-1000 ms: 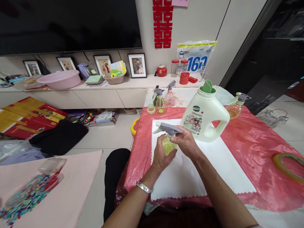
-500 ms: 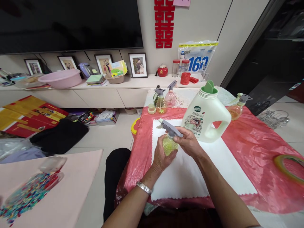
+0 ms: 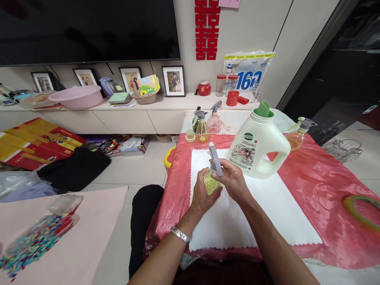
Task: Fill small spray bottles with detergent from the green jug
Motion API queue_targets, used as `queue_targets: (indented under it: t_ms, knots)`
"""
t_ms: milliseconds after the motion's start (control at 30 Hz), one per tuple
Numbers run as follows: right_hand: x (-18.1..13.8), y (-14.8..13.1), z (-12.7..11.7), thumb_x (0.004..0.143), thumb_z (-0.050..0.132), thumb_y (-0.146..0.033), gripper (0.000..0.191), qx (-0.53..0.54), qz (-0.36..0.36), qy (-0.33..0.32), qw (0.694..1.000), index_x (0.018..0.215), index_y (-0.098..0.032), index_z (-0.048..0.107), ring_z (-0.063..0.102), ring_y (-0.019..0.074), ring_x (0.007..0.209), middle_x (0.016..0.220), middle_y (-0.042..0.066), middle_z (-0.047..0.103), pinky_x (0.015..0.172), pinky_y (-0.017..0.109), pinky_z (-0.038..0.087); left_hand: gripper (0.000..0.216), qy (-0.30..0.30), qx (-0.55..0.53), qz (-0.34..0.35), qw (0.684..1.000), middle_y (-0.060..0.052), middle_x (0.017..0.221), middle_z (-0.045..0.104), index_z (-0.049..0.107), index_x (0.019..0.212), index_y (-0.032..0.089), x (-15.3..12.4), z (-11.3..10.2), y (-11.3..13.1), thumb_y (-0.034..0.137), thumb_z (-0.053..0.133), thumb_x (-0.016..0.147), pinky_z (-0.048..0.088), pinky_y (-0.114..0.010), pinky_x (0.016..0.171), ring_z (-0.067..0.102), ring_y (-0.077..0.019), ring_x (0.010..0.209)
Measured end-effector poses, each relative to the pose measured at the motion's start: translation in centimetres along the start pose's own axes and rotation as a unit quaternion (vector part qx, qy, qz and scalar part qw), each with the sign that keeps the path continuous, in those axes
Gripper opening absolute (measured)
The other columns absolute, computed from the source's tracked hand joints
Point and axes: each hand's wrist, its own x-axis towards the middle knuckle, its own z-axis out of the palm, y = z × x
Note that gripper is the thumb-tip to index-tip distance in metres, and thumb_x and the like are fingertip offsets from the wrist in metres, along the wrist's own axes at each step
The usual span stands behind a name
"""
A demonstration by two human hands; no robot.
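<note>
My left hand [image 3: 204, 194] is wrapped round the body of a small clear spray bottle [image 3: 210, 183] with yellow-green liquid in it. On the bottle's top sits a grey trigger spray head [image 3: 216, 159], gripped between the thumb and fingers of my right hand [image 3: 233, 178]. The bottle is held above a white cloth [image 3: 231, 225] with a scalloped edge. Just beyond my right hand stands a large pale green detergent jug [image 3: 258, 146], its neck holding a green spout [image 3: 263, 109].
Several other spray bottles stand on the red plastic-covered table, such as a pink one [image 3: 214, 122] and an amber one [image 3: 297, 138]. A roll of tape [image 3: 362, 209] lies at right. Colourful small pieces [image 3: 35, 241] lie on a pink surface at left.
The spray head has turned on the bottle: its nozzle pointed up and left before and now points away from me. My right hand has turned with it.
</note>
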Motion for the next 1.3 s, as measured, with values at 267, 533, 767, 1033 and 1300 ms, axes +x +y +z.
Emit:
queue_targets:
  t_ms: [267,533,767,1033,1300]
  knots:
    - [-0.4,0.0,-0.7,0.088,0.074,-0.045,0.032,0.042,0.006,-0.038,0.998,0.115,-0.028,0.075,0.062,0.0217,0.115,0.117,0.005,0.071,0.104,0.036,0.046,0.068,0.000,0.002,-0.002,1.000,-0.013,0.124,0.063,0.043,0.132,0.021,0.1,0.0,0.3,0.058,0.069,0.082,0.053,-0.047,0.094,0.065,-0.0302,0.110]
    - [0.1,1.1,-0.3,0.076,0.086,-0.037,0.031,0.053,-0.016,-0.016,0.998,0.103,-0.026,0.073,0.063,0.0207,0.103,0.105,0.002,0.069,0.094,0.033,0.050,0.067,0.006,0.013,-0.012,1.000,-0.013,0.123,0.063,0.041,0.131,0.020,-0.2,0.0,-0.3,0.055,0.070,0.082,0.053,-0.048,0.095,0.065,-0.0304,0.112]
    - [-0.6,0.6,-0.2,0.089,0.072,-0.048,0.031,0.037,-0.001,-0.031,0.999,0.108,-0.024,0.072,0.064,0.0230,0.102,0.110,0.005,0.069,0.097,0.038,0.048,0.068,0.003,0.010,-0.021,1.000,-0.014,0.126,0.063,0.040,0.133,0.021,-0.1,0.0,0.1,0.053,0.071,0.082,0.053,-0.048,0.095,0.065,-0.0308,0.113]
    - [-0.5,2.0,0.8,0.074,0.084,-0.048,0.042,0.010,-0.011,0.073,0.997,0.104,-0.023,0.069,0.062,0.0242,0.102,0.107,0.005,0.069,0.095,0.041,0.049,0.065,0.006,0.006,-0.016,1.000,-0.014,0.126,0.064,0.042,0.134,0.020,0.0,-0.1,0.3,0.048,0.071,0.083,0.056,-0.047,0.093,0.067,-0.0307,0.112]
    - [-0.7,1.9,1.3,0.073,0.083,-0.047,0.039,-0.048,-0.025,0.098,0.994,0.101,-0.022,0.071,0.058,0.0257,0.110,0.108,0.005,0.067,0.101,0.040,0.046,0.063,0.014,0.021,-0.032,0.999,-0.015,0.127,0.064,0.043,0.131,0.020,0.1,0.0,0.6,0.047,0.072,0.082,0.056,-0.048,0.094,0.067,-0.0310,0.114]
